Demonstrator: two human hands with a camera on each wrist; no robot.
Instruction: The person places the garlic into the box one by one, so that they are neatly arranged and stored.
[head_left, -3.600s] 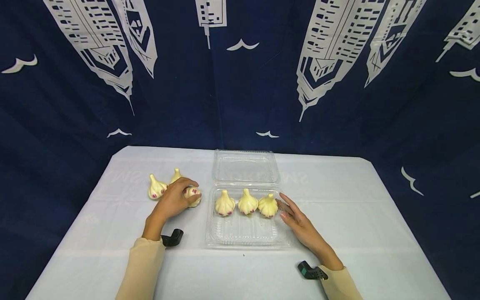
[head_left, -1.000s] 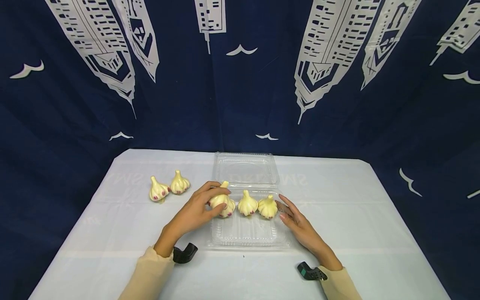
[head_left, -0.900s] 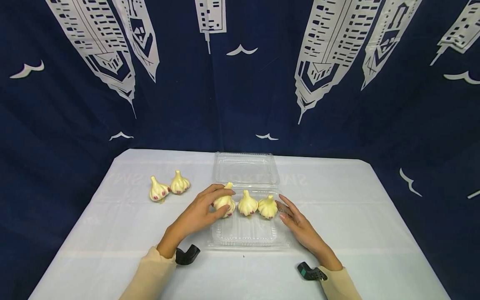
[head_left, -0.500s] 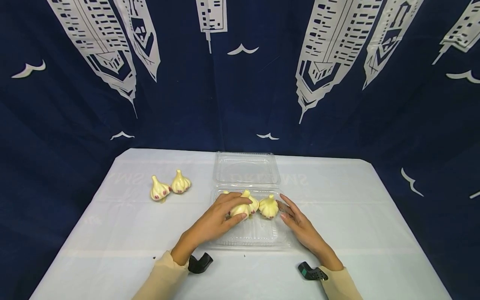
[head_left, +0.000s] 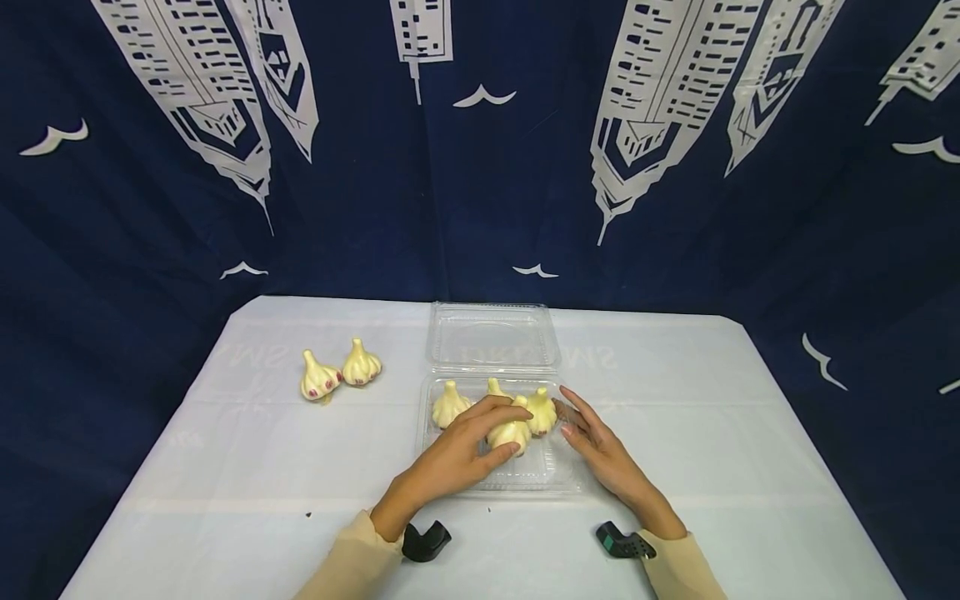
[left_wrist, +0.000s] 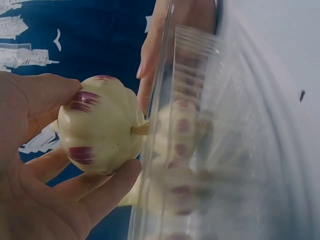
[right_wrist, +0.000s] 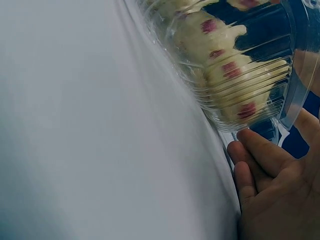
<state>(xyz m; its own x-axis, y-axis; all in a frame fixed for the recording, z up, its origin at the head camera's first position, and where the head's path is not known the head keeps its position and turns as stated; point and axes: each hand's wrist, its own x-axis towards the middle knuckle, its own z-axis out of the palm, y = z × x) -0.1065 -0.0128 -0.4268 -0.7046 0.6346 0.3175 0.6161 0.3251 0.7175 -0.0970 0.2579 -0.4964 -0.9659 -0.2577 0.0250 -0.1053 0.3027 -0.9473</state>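
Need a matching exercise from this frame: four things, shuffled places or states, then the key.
Things
1. left hand
2. clear plastic rectangular lid
3. right hand
4. leftmost pale-yellow garlic bulb with purple marks

Places or states
A. on the white-covered table, left of the clear plastic tray
B. beside the tray's right side
C. gripping a second garlic bulb above the tray
D. open, on the tray's far side

Pairs: 1-C, 2-D, 3-B, 4-A

Left hand (head_left: pixel 461 450) curled; right hand (head_left: pixel 604 451) loosely extended.
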